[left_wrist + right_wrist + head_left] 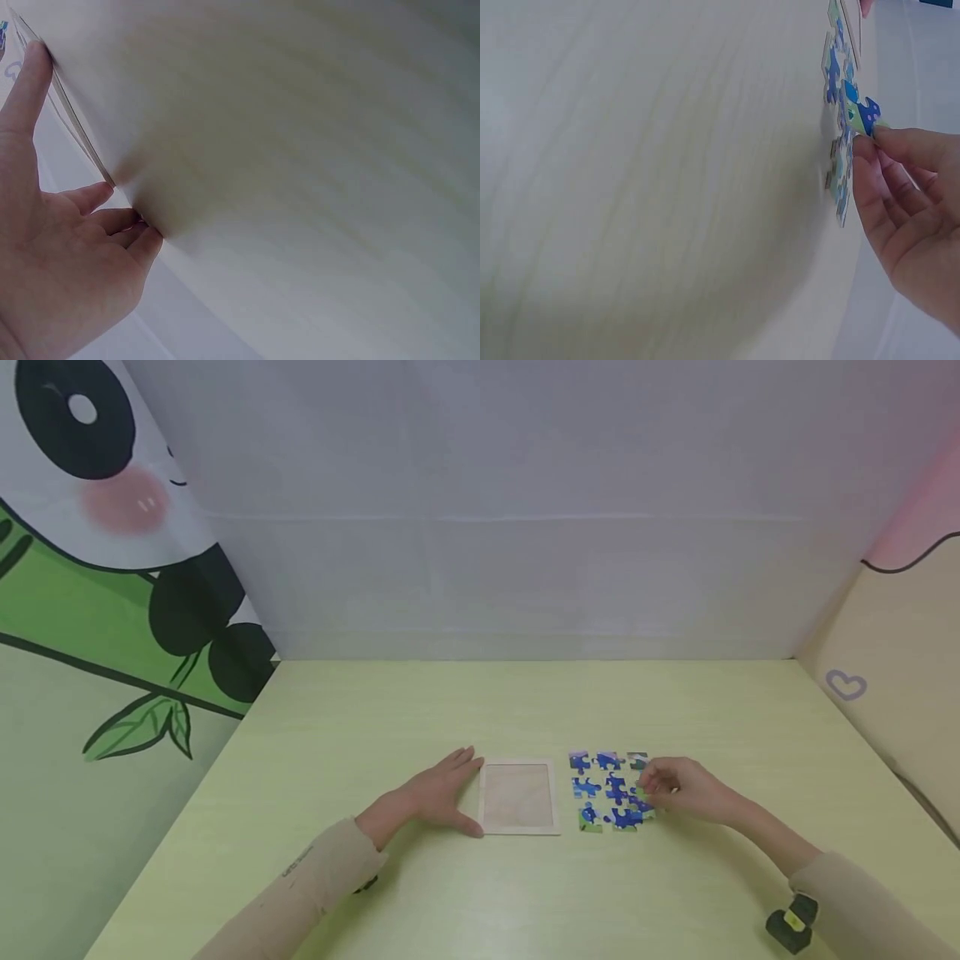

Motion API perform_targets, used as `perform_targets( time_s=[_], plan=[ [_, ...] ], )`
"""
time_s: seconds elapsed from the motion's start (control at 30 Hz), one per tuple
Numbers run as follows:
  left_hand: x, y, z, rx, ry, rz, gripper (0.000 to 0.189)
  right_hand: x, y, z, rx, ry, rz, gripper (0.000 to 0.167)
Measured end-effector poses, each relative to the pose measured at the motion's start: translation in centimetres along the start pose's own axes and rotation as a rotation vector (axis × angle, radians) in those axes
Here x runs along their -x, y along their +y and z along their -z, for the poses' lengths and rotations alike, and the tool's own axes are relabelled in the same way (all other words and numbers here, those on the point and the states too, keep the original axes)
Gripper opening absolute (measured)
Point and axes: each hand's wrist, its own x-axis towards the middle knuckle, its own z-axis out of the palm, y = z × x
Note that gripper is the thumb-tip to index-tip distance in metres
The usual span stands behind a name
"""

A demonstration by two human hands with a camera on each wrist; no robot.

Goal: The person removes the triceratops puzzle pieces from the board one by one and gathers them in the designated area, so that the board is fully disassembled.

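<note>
A square wooden puzzle tray (521, 832) with a pale rim lies flat on the table, its inside bare. My left hand (438, 795) is beside its left edge, thumb at the near corner and a fingertip at the far corner, fingers spread. In the left wrist view the fingertips touch the tray's thin edge. My right hand (690, 792) pinches a blue and green jigsaw piece (866, 114) between thumb and fingers, tilted above the others. Several blue jigsaw pieces (616, 788) lie in rough rows right of the tray; the right hand partly hides the rightmost ones.
The pale yellow table (420, 710) extends around the tray and pieces. A whitish sheet (525, 577) hangs behind its far edge. On the left is a cartoon-printed panel (90, 602), on the right a beige panel (900, 660) with a heart.
</note>
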Motion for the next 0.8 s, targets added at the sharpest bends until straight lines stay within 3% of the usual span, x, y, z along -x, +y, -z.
perform_targets(
  time_s=[0.37,0.8],
  plan=[
    [-0.1,-0.2,-0.2,0.004,0.003,-0.002,0.107,2.0,1.2,0.1,0.047,0.034,-0.133,0.014],
    [0.0,-0.3,-0.2,0.009,0.007,0.003,0.106,2.3,1.1,-0.7,0.100,0.077,-0.144,0.016]
  ],
)
